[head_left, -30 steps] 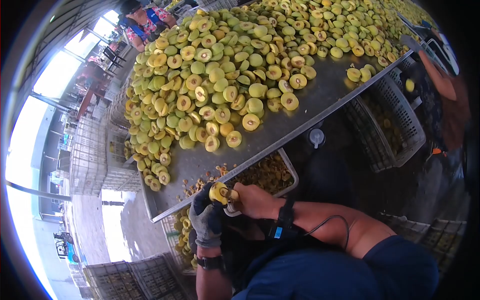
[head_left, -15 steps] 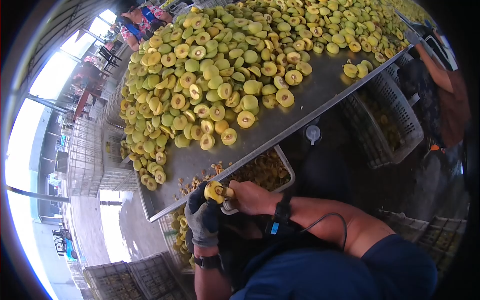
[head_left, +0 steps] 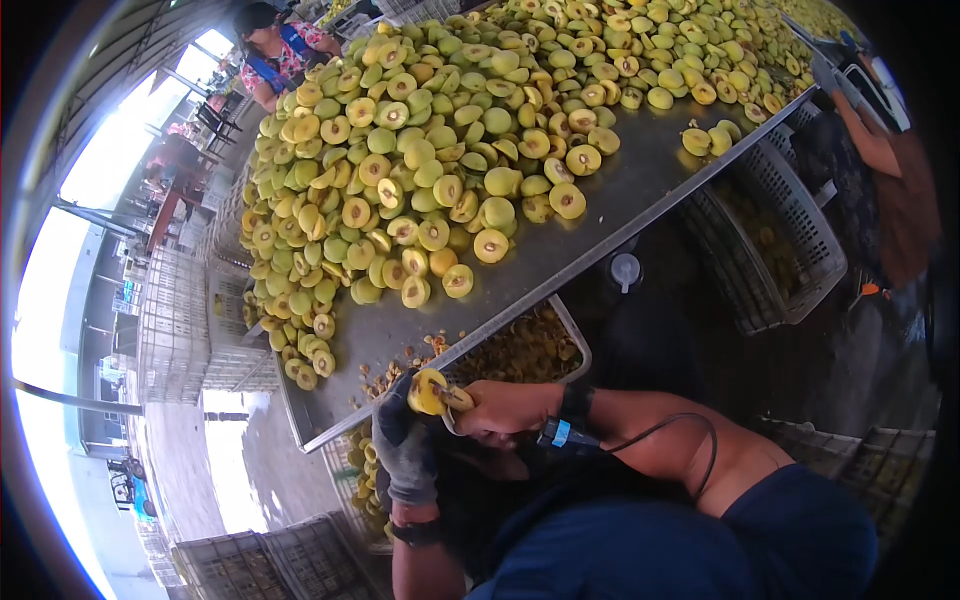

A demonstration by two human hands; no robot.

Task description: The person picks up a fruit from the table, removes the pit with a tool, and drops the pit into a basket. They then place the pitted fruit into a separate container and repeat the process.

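Observation:
My left hand (head_left: 403,440), in a dark grey glove, grips a yellow fruit half (head_left: 426,391) just below the edge of the steel table (head_left: 590,235). My right hand (head_left: 505,409), bare, holds a small pitting tool (head_left: 458,400) pressed into that fruit half. A large heap of halved yellow-green fruit (head_left: 450,150) covers the table above my hands. A white tray of pits (head_left: 530,350) sits just under the table edge, right beside my hands.
Loose pits (head_left: 400,365) lie on the table's near corner. Plastic crates (head_left: 790,240) stand at the right, another crate with fruit (head_left: 360,470) below my left hand. One person (head_left: 275,50) works at the far side, another person's arm (head_left: 880,150) at the right.
The view has shifted slightly. My right wrist has turned and dropped a little while the tool works in the fruit half; my left hand keeps its grip.

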